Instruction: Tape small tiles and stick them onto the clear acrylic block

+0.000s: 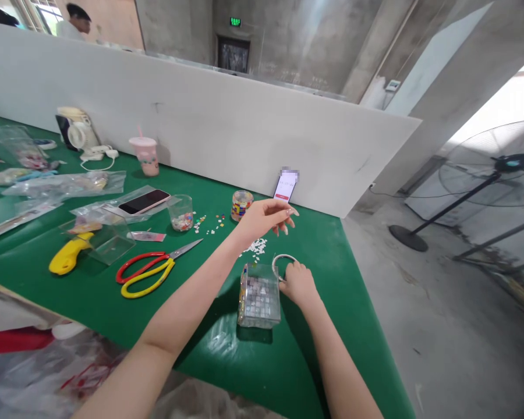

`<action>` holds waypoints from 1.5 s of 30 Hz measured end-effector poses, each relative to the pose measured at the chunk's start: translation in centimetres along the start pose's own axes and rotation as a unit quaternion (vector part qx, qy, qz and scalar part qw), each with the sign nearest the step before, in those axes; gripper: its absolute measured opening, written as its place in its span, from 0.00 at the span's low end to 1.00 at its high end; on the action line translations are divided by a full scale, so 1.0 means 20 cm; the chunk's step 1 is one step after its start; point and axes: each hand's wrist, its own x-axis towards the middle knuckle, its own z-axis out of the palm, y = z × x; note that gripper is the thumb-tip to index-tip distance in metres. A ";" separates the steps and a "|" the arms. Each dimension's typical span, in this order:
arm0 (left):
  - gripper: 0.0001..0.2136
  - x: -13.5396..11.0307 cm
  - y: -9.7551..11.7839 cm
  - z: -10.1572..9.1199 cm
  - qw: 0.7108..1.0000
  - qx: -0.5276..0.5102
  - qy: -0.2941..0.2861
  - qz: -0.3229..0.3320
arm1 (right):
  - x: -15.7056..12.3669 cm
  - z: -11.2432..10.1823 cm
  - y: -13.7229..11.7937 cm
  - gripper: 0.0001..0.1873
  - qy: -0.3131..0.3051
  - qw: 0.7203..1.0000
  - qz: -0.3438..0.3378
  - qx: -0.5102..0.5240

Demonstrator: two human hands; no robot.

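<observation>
I judge my left hand, hovering with fingers loosely spread, could brush the white chips below and scatter them over the table. My right hand seems to pinch the metal ring, which lies at 11 o'clock of its fingers. The clear tile box stands just beside, at 9 o'clock.

The left forearm runs from the lower left up and to the right, bare and nearly straight, ending in the left hand, which hovers palm down with the wrist level. Its fingers are spread loosely and droop at the tips, holding nothing. The right forearm comes up from the lower right edge, angled leftward. The right hand sits lower and nearer, knuckles up, its fingers curled under with tips hidden.
</observation>
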 end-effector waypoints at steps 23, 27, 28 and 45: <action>0.05 -0.04 0.14 -0.22 0.999 0.050 0.011 0.001 | -0.09 -0.47 0.00 0.28 0.113 0.763 -0.197 0.605; 0.18 -0.09 0.21 -0.23 0.998 0.064 -0.026 -0.003 | -0.17 -0.51 -0.11 0.26 0.180 0.684 -0.255 0.659; 0.20 -0.10 0.21 -0.23 0.996 0.066 -0.051 -0.010 | -0.18 -0.51 -0.12 0.23 0.180 0.676 -0.273 0.661; 0.13 -0.24 0.36 -0.18 1.000 -0.020 0.005 0.018 | -0.43 -0.56 0.05 0.13 0.130 0.778 -0.320 0.525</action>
